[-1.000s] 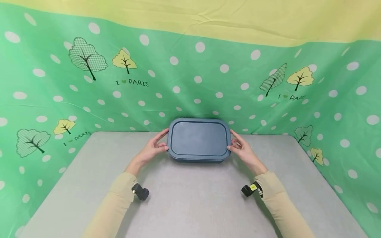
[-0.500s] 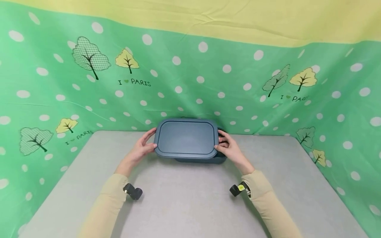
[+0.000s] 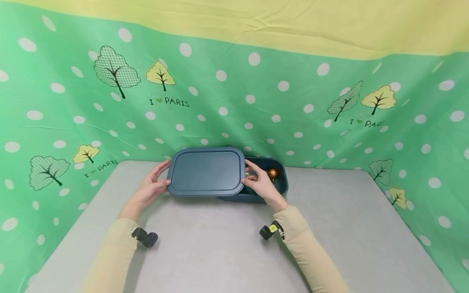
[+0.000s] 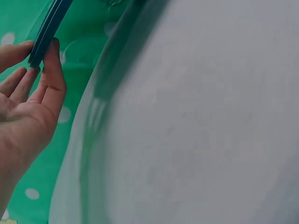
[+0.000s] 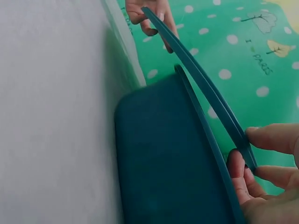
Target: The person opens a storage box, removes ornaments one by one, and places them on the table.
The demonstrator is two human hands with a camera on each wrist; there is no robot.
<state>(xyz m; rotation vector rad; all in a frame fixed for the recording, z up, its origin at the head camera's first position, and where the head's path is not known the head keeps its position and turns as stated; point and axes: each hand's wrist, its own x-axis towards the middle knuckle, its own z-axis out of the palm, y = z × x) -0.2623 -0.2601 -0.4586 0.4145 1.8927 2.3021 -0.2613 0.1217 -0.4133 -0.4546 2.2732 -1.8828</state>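
Observation:
A blue-grey rectangular lid (image 3: 207, 171) with rounded corners is held up by both hands. My left hand (image 3: 148, 188) pinches its left end, and in the left wrist view the thumb and fingers grip the lid's edge (image 4: 49, 30). At the other end my right hand (image 3: 261, 185) pinches the lid between thumb and fingers. Beneath the lid stands the matching deep box (image 3: 283, 187), its right part uncovered. A shiny orange-gold ball (image 3: 272, 173) shows inside; the rest of its contents is mostly hidden. In the right wrist view a gap separates the lid from the box wall (image 5: 163, 154).
The box stands at the back of a grey table (image 3: 216, 244), close to a green dotted curtain (image 3: 227, 118) that also runs along both sides. Each wrist carries a small black camera, such as the right one (image 3: 266, 232).
The lid has come off the box and shifted left in both hands, uncovering the box's right part and the ball inside. The box has stayed about where it was.

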